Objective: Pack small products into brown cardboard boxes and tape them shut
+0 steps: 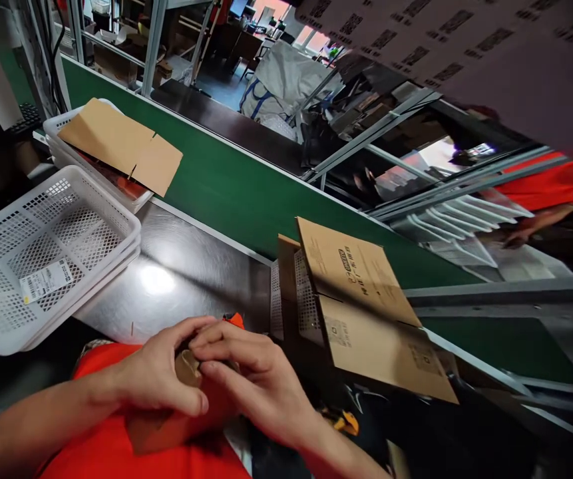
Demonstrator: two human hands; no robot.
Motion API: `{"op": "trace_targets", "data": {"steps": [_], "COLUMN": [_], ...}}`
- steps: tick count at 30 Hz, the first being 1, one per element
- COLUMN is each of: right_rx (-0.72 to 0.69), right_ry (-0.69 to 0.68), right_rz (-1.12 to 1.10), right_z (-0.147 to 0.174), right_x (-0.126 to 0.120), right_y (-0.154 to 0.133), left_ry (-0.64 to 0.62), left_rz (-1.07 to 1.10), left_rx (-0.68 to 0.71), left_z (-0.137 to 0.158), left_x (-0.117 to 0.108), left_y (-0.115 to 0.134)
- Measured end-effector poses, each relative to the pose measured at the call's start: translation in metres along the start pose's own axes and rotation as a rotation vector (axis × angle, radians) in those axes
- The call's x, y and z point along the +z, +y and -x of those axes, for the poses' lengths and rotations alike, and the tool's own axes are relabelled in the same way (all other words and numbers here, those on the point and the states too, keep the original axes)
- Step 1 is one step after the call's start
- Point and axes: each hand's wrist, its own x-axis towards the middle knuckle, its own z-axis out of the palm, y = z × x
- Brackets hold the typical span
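Close to my red-clad body, my left hand (pixel 159 369) curls around a small brown piece with a folded edge (pixel 188 369), perhaps cardboard or paper. My right hand (pixel 261 376) meets it from the other side, its thumb and fingers closed on the upper edge of the brown piece. Most of this piece is hidden by my fingers. Below the hands, a flat brownish panel (pixel 151 431) lies against the red clothing; whether it belongs to the same piece I cannot tell. A small orange thing (pixel 235 320) shows just behind my right fingers.
White perforated baskets (pixel 134 233) stand stacked at left, a label (pixel 46 281) inside. Flat cardboard (pixel 116 136) lies across another basket. Printed cardboard (pixel 366 286) leans at right, over a perforated basket. A steel table (pixel 181 266) borders a green conveyor belt (pixel 226 186). Another person's arm (pixel 540 223) shows right.
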Motion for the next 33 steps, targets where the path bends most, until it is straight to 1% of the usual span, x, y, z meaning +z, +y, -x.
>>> {"op": "trace_targets", "data": {"steps": [3, 6, 8, 10, 14, 16, 18, 21, 22, 24, 25, 26, 27, 28, 29, 30, 31, 32, 33], "right_rx": [0.082, 0.071, 0.031, -0.020, -0.108, -0.157, -0.204, -0.282, -0.316, -0.387, -0.412, -0.424, -0.415, -0.385, -0.319, -0.222, -0.115, -0.009, 0.082], "right_ry": [0.045, 0.047, 0.029, 0.008, -0.032, -0.036, -0.010, 0.087, 0.107, 0.094, 0.086, 0.108, 0.181, 0.311, 0.470, 0.624, 0.733, 0.777, 0.766], "right_rz": [-0.099, -0.076, -0.033, 0.008, 0.104, 0.182, 0.265, 0.398, 0.432, 0.486, 0.520, 0.568, 0.631, 0.682, 0.697, 0.652, 0.535, 0.355, 0.142], "right_z": [0.002, 0.008, 0.010, 0.011, 0.014, 0.018, 0.022, 0.026, 0.026, 0.029, 0.032, 0.037, 0.043, 0.050, 0.057, 0.065, 0.071, 0.077, 0.081], "right_x": [0.006, 0.009, 0.011, 0.011, 0.012, 0.015, 0.020, 0.030, 0.031, 0.030, 0.026, 0.020, 0.013, 0.004, -0.004, -0.012, -0.018, -0.021, -0.021], "right_y": [0.000, -0.002, -0.004, -0.004, -0.006, -0.008, -0.012, -0.015, -0.015, -0.011, -0.008, -0.002, 0.005, 0.014, 0.026, 0.038, 0.051, 0.063, 0.074], "left_ry": [0.001, -0.009, -0.028, -0.043, -0.066, -0.062, -0.060, -0.080, -0.070, -0.007, 0.034, 0.075, 0.111, 0.144, 0.178, 0.214, 0.256, 0.304, 0.346], "left_rz": [0.031, 0.073, 0.098, 0.111, 0.104, 0.096, 0.069, 0.000, -0.026, -0.056, -0.050, -0.021, 0.025, 0.076, 0.120, 0.152, 0.168, 0.168, 0.160], "left_rx": [-0.007, -0.066, -0.090, -0.077, 0.041, 0.072, 0.063, 0.040, 0.046, 0.075, 0.087, 0.094, 0.095, 0.093, 0.092, 0.097, 0.107, 0.120, 0.130], "left_z": [0.001, 0.003, 0.003, 0.001, 0.000, 0.002, 0.006, 0.011, 0.012, 0.014, 0.015, 0.017, 0.018, 0.020, 0.022, 0.024, 0.027, 0.029, 0.031], "left_x": [-0.001, -0.001, -0.001, 0.000, 0.001, 0.001, 0.002, 0.000, -0.001, -0.006, -0.010, -0.014, -0.018, -0.022, -0.026, -0.030, -0.032, -0.034, -0.036], "left_y": [-0.002, -0.005, -0.006, -0.006, -0.002, -0.002, -0.003, -0.006, -0.006, -0.004, -0.003, -0.001, 0.001, 0.004, 0.006, 0.007, 0.006, 0.005, 0.003]}}
